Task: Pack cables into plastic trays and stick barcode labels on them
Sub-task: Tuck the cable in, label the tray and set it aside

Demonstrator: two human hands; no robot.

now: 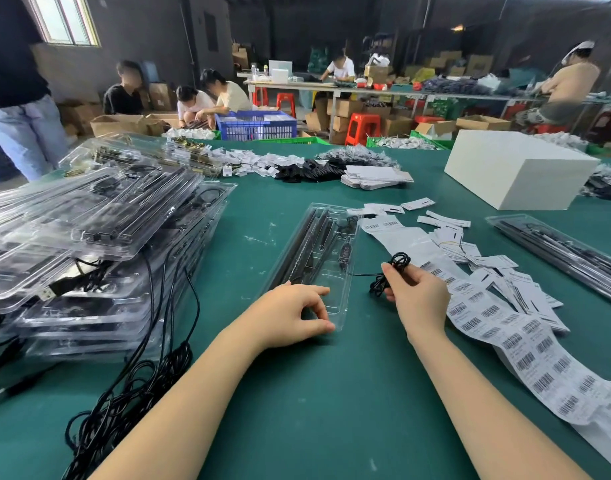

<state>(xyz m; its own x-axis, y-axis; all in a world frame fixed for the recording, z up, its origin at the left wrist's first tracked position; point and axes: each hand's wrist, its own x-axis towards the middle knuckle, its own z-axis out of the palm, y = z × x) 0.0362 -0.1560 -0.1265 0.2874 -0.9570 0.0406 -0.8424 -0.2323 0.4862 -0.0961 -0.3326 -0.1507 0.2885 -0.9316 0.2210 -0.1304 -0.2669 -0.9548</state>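
**Coiled cable in the right grip, beside the open tray**

The black cable (390,275) is bunched into a small coil and pinched in the right hand (416,296), thumb and fingers curled round it, loops sticking out above and below the grip. A thin strand runs from the coil leftward into the clear plastic tray (335,292), which lies on the green worktop (297,393) just left of that grip and already holds long black bars and a small inline controller. The right forearm reaches in from the lower right, wrist raised off the worktop.

The left hand (293,315) rests on the tray's near end, fingers bent, thumb and fingertips pinching its front edge; its forearm stretches in from the lower left.

Just right of the right grip, a strip of barcode labels (525,348) trails toward the near edge, with loose paper tags (484,261) beyond it. Farther right lies another filled tray (560,251), and beyond that a white box (515,168). Well left of the left grip stands a tall stack of filled trays (89,237), black cables (130,393) spilling from it.
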